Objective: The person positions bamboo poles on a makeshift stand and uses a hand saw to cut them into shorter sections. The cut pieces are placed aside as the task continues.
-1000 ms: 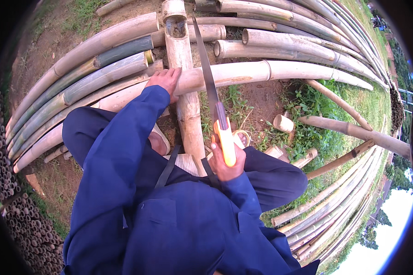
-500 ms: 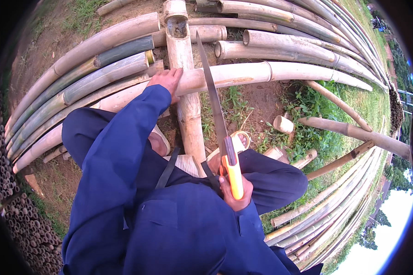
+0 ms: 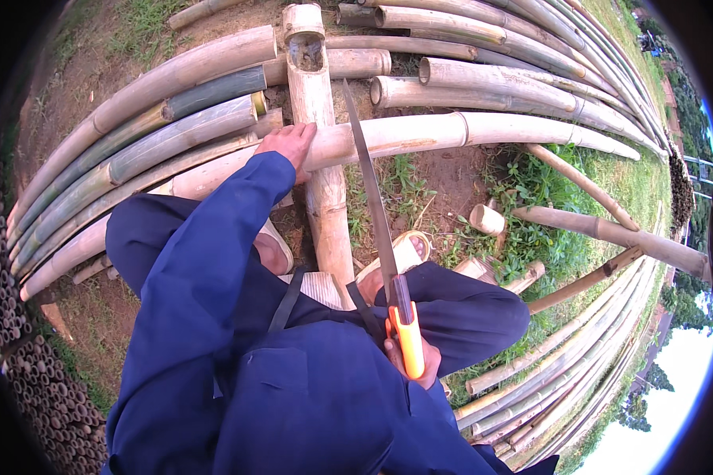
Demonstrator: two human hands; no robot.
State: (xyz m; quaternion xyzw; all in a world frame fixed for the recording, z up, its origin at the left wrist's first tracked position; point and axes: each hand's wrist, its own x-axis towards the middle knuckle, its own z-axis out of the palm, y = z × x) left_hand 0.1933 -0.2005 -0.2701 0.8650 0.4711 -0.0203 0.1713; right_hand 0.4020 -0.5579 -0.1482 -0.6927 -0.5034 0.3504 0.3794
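A long pale bamboo pole (image 3: 420,132) lies crosswise in front of me, resting on a thick bamboo support (image 3: 325,202) that runs away from me. My left hand (image 3: 289,150) presses down on the pole where it crosses the support, wrapped over its top. Around the orange handle of a handsaw (image 3: 405,336) my right hand (image 3: 428,363) is closed, low by my right knee. The saw's long blade points away from me and lies across the pole, just right of the support. Whether its teeth have cut into the bamboo is hidden.
Several bamboo poles (image 3: 166,142) lie at the left, and more poles (image 3: 499,87) at the far right. A short cut bamboo piece (image 3: 487,219) sits by green weeds. Crossed poles (image 3: 610,228) stand at the right. Stacked bamboo ends (image 3: 47,388) line the left edge.
My right hand has drawn the saw back toward me, so its handle sits lower and the blade tip nearer. My left hand stays on the pole.
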